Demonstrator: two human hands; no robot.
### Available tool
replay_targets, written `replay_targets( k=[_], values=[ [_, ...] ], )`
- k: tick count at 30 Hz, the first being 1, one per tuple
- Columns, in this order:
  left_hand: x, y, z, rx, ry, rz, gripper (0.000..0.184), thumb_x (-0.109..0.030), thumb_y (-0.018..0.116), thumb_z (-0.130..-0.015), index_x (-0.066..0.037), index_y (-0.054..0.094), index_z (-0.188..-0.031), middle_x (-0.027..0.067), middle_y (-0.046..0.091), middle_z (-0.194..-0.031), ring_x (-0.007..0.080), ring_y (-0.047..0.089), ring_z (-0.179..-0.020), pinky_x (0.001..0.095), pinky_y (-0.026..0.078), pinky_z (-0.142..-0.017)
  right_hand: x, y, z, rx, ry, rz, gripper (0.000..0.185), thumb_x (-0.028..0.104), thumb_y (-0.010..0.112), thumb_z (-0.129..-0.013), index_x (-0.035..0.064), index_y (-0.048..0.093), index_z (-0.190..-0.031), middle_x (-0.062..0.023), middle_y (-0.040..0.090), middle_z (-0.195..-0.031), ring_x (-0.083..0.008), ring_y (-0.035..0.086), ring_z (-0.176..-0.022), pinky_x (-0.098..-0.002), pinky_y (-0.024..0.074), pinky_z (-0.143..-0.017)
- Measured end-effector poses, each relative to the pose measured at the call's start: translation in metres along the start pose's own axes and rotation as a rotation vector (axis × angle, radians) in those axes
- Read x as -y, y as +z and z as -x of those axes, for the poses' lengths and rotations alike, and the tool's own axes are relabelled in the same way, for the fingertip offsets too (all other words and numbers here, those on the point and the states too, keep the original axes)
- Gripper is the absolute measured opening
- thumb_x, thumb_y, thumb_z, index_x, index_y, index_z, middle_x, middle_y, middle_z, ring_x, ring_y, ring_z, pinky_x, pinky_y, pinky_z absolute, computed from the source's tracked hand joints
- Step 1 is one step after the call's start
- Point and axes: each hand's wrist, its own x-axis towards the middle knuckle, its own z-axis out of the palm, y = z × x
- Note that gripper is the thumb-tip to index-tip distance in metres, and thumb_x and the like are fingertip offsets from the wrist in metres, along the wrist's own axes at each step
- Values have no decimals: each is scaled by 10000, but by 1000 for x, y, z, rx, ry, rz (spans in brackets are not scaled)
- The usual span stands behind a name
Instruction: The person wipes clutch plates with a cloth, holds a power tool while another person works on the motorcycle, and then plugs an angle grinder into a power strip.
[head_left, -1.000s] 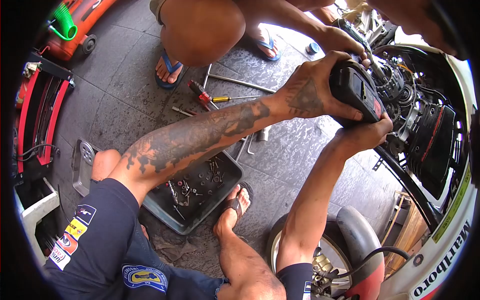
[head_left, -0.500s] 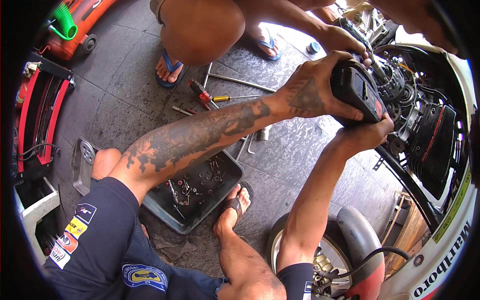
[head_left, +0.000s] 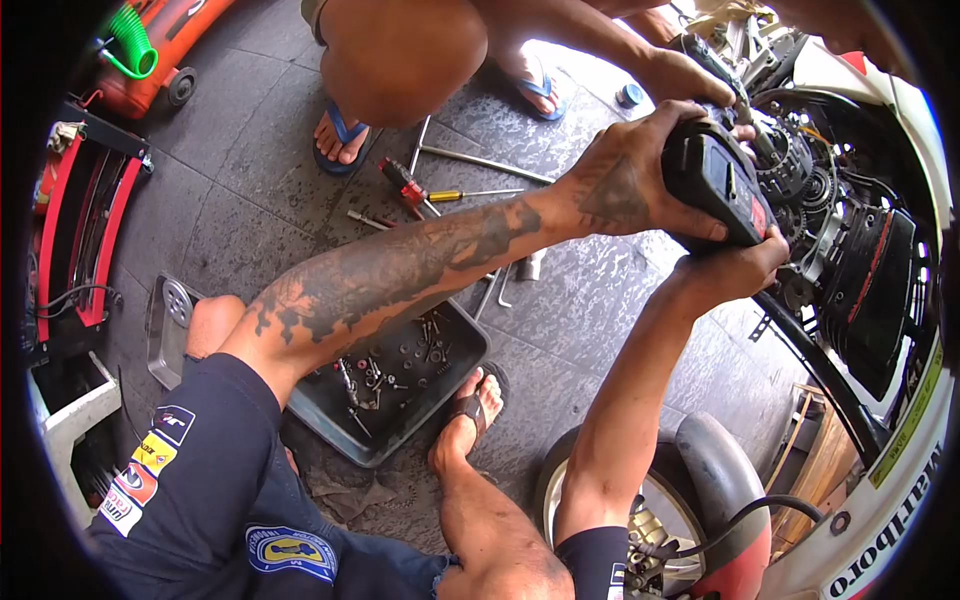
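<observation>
My left hand is wrapped round a black cordless power tool from the left and top. From below, my right hand grips the same tool near its battery end. The tool's front is hidden behind its body, so I cannot tell what it touches. It is held close against the opened motorcycle engine, where gears and a round clutch-like part show. Another person's hand is just above, holding a dark-handled tool against the engine.
A black tray of bolts and small parts lies on the tiled floor. Several hand tools, including a yellow-handled screwdriver, lie beyond my left forearm. A wheel is beside my right arm. A red tool cart stands at left.
The view has shifted slightly. Both my hands keep the same hold on the power tool, and the other person's hand stays at the engine.
</observation>
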Motion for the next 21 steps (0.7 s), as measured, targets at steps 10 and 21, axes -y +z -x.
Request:
replay_targets(
  k=[10,21],
  values=[
    [-1,1,-7,-10,35,-10,1007,-510,879,-539,0,416,-1275,200,603,-1142,300,612,-1067,355,475,-940,1,4,-6,7,-16,-2,415,262,451,-850,-110,541,-1013,-199,501,-1032,-278,564,-899,-401,486,-811],
    [0,-1,-7,13,-2,30,989,-489,882,-532,1,422,-1258,202,596,-1145,299,603,-1074,371,464,-947,-1,3,-5,-16,-11,-14,397,263,458,-855,-99,549,-992,-188,478,-1035,-279,563,-918,-394,503,-811]
  ],
)
